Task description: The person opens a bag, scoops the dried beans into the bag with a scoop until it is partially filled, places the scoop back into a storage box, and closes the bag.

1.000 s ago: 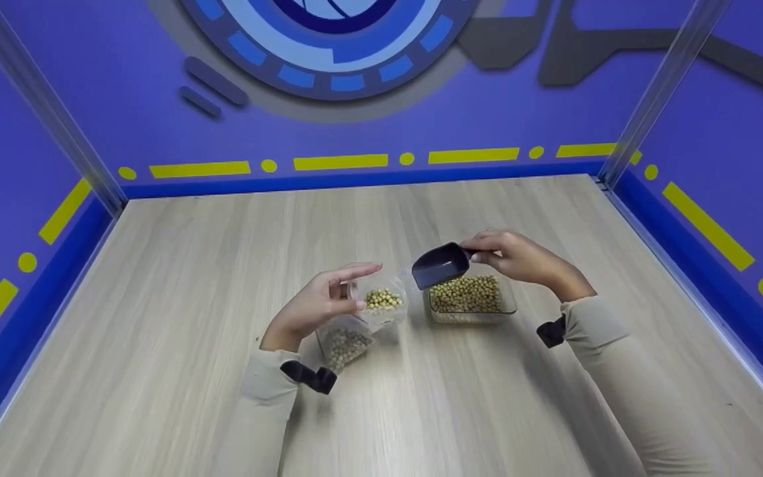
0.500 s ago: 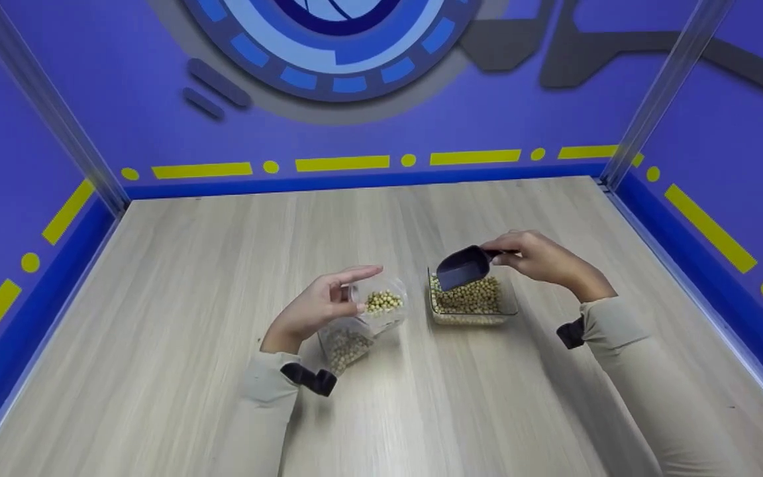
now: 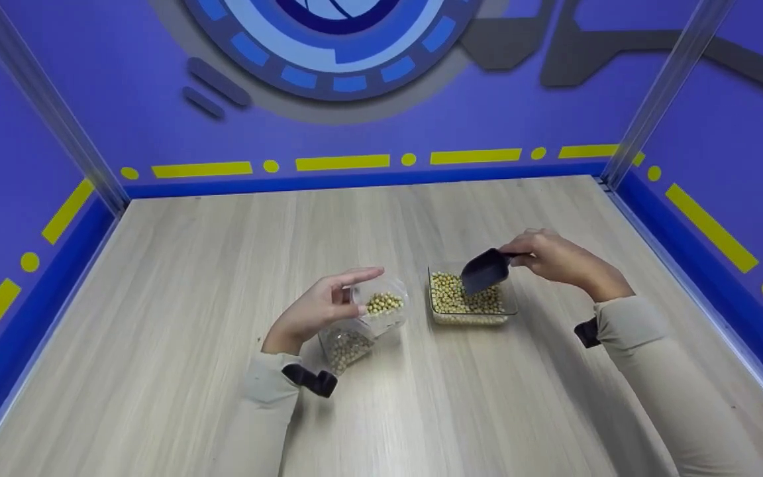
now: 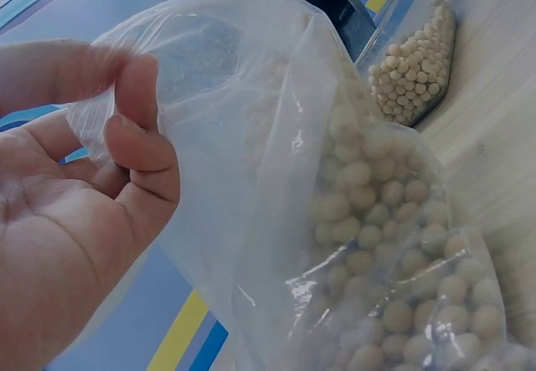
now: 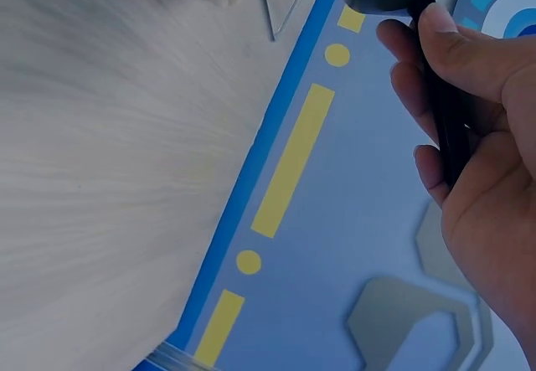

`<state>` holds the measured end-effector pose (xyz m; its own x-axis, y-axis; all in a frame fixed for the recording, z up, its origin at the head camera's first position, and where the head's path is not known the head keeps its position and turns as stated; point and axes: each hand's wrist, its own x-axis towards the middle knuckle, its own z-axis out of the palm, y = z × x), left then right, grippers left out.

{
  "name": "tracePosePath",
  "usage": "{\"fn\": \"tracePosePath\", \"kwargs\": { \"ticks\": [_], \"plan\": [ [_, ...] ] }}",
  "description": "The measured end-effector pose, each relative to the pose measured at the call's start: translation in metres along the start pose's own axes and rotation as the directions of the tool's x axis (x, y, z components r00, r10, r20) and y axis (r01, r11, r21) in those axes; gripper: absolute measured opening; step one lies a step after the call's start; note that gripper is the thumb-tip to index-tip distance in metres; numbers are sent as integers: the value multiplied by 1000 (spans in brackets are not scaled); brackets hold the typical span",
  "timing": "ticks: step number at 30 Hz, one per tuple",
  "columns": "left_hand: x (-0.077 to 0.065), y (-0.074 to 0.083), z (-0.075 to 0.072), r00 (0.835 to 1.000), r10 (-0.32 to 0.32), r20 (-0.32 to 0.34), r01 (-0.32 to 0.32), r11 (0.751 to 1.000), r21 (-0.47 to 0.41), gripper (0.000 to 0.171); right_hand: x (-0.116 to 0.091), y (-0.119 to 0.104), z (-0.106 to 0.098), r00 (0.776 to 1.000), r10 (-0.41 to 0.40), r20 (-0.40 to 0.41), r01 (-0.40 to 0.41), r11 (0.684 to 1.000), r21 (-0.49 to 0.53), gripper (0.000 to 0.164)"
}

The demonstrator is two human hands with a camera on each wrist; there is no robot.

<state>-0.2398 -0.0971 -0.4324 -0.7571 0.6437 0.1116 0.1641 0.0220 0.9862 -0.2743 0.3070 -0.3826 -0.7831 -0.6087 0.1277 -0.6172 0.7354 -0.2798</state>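
My left hand [image 3: 318, 306] pinches the rim of a clear plastic bag [image 4: 209, 136], holding its mouth spread. Pale round beans [image 4: 360, 229] fill the bag's lower part, which rests on the table. My right hand [image 3: 557, 262] grips a black scoop [image 3: 485, 270] by its handle; in the right wrist view the fingers wrap the handle [image 5: 448, 120]. The scoop is tilted over a rectangular clear container [image 3: 471, 319] of similar beans [image 3: 448, 295], its lip at or just above them. No beans show in the scoop's visible hollow.
The bag and container stand apart on a light wooden table [image 3: 222, 265]. A blue-purple wall [image 3: 355, 139] with yellow marks closes off the back, and similar panels [image 3: 706, 199] flank the sides.
The scoop in my right hand has moved right, from the gap beside the bag to over the container's beans. My left hand and the bag have barely moved.
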Motion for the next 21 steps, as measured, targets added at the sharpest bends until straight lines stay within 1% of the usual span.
{"fn": "tracePosePath", "kwargs": {
  "ticks": [4, 7, 11, 21],
  "plan": [
    [0, 0, 0, 1000, 0, 6, 0, 1000, -13, 61, -2, 1, -2, 1000, 5, 16, -3, 998, -64, 30],
    [0, 0, 0, 1000, 1, 9, -1, 1000, -6, 60, -3, 0, -3, 1000, 13, 28, -10, 995, -98, 30],
    [0, -1, 0, 1000, 0, 10, 0, 1000, 2, 60, -3, -1, -3, 1000, -2, 29, 7, 988, -153, 29],
    [-1, -3, -1, 999, 16, 28, -16, 1000, -11, 61, -1, -5, -5, 999, -17, 44, 26, 976, -218, 28]
  ]
}}
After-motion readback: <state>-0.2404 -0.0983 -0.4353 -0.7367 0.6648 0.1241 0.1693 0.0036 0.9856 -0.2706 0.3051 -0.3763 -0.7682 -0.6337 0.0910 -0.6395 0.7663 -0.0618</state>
